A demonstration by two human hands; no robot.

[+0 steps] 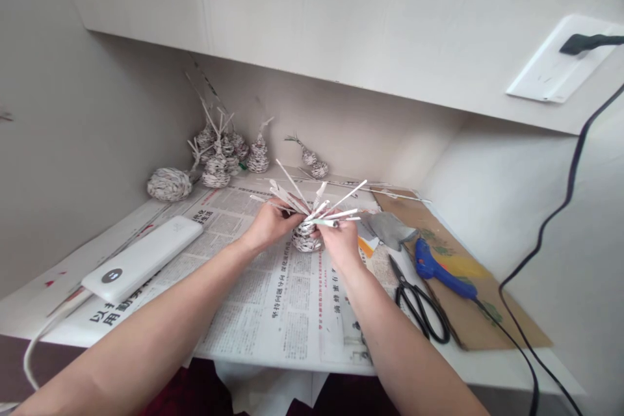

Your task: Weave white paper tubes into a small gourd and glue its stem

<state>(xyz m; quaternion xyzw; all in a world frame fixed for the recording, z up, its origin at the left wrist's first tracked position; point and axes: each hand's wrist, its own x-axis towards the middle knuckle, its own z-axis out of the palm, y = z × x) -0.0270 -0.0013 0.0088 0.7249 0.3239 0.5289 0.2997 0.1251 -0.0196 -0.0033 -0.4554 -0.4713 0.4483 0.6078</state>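
Observation:
A small round woven piece of rolled paper (pixel 307 238) stands on the newspaper between my hands, its white paper strips fanning up and outward. My left hand (pixel 271 226) is closed at its left side, with thumb and fingers at the base of the strips. From the right, my right hand (pixel 342 240) grips the piece and its strips, the fingers partly hidden behind them. Black scissors (pixel 420 305) lie just right of my right forearm. Beside them a blue glue gun (pixel 443 272) rests on brown cardboard (pixel 475 299).
Several finished-looking woven gourds (pixel 216 170) stand in the back left corner, with a rounder one (pixel 169 184) lying nearby. A white power bank (pixel 143 257) lies on the left. A grey cloth (pixel 390 229) is by the cardboard. A black cord (pixel 541 234) hangs at right, below a wall socket (pixel 556 71).

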